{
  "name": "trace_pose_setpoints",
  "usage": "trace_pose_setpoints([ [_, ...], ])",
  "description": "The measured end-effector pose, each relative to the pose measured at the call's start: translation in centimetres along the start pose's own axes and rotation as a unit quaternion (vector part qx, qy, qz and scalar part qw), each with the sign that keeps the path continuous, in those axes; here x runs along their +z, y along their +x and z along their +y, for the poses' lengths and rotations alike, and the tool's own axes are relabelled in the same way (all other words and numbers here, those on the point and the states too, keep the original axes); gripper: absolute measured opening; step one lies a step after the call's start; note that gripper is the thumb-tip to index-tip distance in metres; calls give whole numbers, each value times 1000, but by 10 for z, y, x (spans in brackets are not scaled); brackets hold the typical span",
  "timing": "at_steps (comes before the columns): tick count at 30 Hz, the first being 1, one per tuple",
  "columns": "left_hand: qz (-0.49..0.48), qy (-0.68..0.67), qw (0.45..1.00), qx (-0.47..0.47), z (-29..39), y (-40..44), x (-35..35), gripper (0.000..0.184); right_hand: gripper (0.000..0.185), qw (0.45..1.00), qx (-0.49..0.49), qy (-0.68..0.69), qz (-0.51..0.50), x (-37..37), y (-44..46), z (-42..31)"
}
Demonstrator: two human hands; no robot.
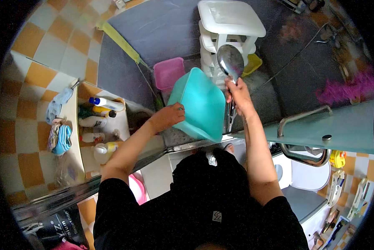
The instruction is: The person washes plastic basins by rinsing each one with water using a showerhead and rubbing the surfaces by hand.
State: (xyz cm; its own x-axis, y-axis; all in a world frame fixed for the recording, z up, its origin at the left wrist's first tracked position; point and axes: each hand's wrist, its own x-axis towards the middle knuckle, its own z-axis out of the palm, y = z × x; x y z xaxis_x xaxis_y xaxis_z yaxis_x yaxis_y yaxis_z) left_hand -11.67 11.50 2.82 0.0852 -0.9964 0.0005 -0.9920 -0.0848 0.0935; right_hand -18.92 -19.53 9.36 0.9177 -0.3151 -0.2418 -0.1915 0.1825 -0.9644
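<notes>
A turquoise plastic basin [201,104] is tilted in front of me, its opening turned toward the right. My left hand [167,118] is closed on its left rim. In my right hand [240,96] is a chrome shower head [230,60], gripped by the handle, with its round head pointing up and away. The metal hose hangs below that hand, beside the basin's right edge. Whether water is running I cannot tell. Behind the basin lies a pink basin [169,73] on the dark floor.
White stacked stools [232,18] stand at the back, with a yellow basin [252,64] beside them. A shelf [119,121] with several bottles is at left. A glass door [328,129] with a metal handle [305,156] is at right, near a toilet [310,175].
</notes>
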Motion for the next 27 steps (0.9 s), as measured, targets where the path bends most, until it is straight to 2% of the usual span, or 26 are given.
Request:
trace_pose_setpoints([
  [3, 68, -51, 996, 29, 9, 9, -6, 17, 21, 999, 18, 1, -39, 3, 3, -6],
  [6, 109, -20, 993, 50, 11, 26, 14, 12, 23, 993, 13, -55, -99, 25, -8, -8],
  [10, 76, -9, 995, 66, 16, 42, 20, 10, 24, 974, 8, -142, -178, 46, -15, 2],
  [15, -5, 9, 996, 94, 31, 51, 33, 6, 24, 958, -40, -241, -149, 45, 2, 8],
  [18, -21, 91, 986, 136, 39, 53, 43, 5, 32, 945, -73, -306, -91, 37, 20, 12],
  [21, -32, 51, 992, 115, 43, 49, 36, 5, 32, 946, -117, -299, -34, 27, 37, 17],
  [22, -25, 52, 993, 100, 43, 47, 36, 6, 30, 953, -78, -293, -25, 26, 30, 5],
  [27, 0, 50, 998, 33, 35, 33, 44, 8, 25, 969, -5, -235, -75, 22, 22, -4],
])
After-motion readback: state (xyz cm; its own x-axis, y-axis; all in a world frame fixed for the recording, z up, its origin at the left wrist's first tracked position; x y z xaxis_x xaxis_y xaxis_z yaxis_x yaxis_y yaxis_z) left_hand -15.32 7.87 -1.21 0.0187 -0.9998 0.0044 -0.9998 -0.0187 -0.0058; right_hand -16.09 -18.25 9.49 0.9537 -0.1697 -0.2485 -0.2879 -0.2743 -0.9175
